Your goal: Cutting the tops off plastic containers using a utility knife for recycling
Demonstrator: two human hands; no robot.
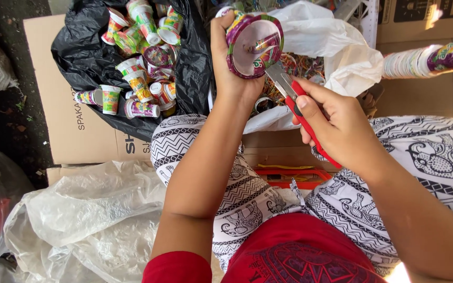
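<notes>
From the head camera, the left hand (230, 63) was closed round a squashed purple-and-white plastic cup (254, 44), open mouth toward the camera, raised above the lap. The right hand (336, 123) gripped one red utility knife (297, 99), blade at the cup's rim. Roughly fifteen similar cups (140, 57) lay on one black bag (79, 52); one stack of nested cups (425, 60) lay at the right.
</notes>
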